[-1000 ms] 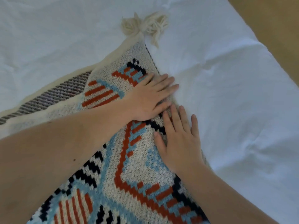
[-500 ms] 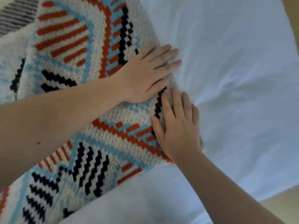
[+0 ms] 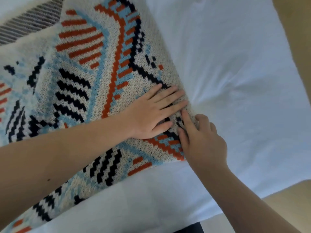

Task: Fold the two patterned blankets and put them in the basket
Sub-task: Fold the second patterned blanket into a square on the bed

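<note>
Since before, right hand [image 3: 204,143] fingers have curled onto the blanket [image 3: 94,78] edge beside the flat, straight-fingered left hand [image 3: 151,115].

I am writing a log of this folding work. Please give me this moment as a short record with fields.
surface: white sheet
main item: patterned blanket, lying on the sheet
second item: striped grey fabric, top left, under the blanket edge
left hand: flat, fingers straight, pressing the blanket
right hand: fingers curled at the blanket's right edge
basket: not in view
</note>
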`<state>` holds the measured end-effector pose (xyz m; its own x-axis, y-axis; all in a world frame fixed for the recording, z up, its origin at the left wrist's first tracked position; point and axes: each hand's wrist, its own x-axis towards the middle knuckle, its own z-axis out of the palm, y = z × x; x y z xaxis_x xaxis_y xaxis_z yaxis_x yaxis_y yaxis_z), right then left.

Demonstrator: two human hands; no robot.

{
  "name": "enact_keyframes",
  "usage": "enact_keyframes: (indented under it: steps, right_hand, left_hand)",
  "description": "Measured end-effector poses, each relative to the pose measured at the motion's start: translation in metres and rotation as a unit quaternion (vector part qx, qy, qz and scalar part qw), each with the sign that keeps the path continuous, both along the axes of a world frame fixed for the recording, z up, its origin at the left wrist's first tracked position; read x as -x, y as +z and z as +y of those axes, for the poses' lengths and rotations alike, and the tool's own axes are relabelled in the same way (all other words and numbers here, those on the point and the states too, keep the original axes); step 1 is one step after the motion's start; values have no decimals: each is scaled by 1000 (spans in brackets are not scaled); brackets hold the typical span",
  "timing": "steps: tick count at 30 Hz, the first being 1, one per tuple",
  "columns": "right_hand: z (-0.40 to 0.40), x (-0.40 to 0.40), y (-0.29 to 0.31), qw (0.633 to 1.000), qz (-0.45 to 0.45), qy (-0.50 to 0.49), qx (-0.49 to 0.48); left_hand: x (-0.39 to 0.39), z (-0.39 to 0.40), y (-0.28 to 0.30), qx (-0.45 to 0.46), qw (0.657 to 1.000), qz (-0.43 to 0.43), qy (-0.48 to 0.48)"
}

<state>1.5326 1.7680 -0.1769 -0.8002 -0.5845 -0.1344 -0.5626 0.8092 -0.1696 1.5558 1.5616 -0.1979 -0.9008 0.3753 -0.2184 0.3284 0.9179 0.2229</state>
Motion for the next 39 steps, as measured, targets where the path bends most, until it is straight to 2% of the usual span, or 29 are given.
enact_keyframes:
  steps: [5, 10, 14, 17, 19, 21, 23, 24, 26, 28, 33, 36, 39]
  right_hand:
    - [46, -11, 19, 998, -16, 5, -60]
    - [99, -31, 29, 989, -74, -28, -121]
    - [140, -37, 38, 983, -111, -56, -135]
    - [166, -39, 40, 987, -108, -55, -105]
    - [170, -42, 35, 981, -103, -59, -156]
    - [151, -40, 33, 978, -67, -57, -187]
    - [104, -32, 38, 992, 2, -26, -123]
    - [71, -28, 42, 997, 30, 9, -68]
    - [-3, -12, 50, 994, 30, 106, 16]
    - [-65, 4, 41, 981, 23, 191, 36]
    - [-183, 38, 27, 963, -6, 262, -55]
    - [-203, 44, 15, 954, -29, 275, -119]
    - [-205, 46, 6, 948, -39, 281, -143]
  left_hand:
    - [-16, 40, 0, -16, 999, -26, -34]
    - [-31, 96, 1, -57, 996, -46, -56]
    - [-39, 141, 4, -92, 992, -64, -66]
    - [-48, 150, 8, -79, 991, -60, -91]
    - [-57, 134, 11, -59, 994, -62, -67]
    - [-64, 103, 14, -46, 997, -49, -25]
    - [-66, 58, 16, -38, 998, -25, 48]
    - [-65, 33, 18, -27, 995, -11, 95]
    - [-58, -18, 25, 14, 984, 13, 175]
    - [-50, -65, 31, 58, 976, 2, 209]
    - [-37, -132, 30, 76, 967, -25, 242]
    - [-40, -149, 21, 114, 961, -60, 244]
    - [-40, -149, 18, 107, 963, -27, 246]
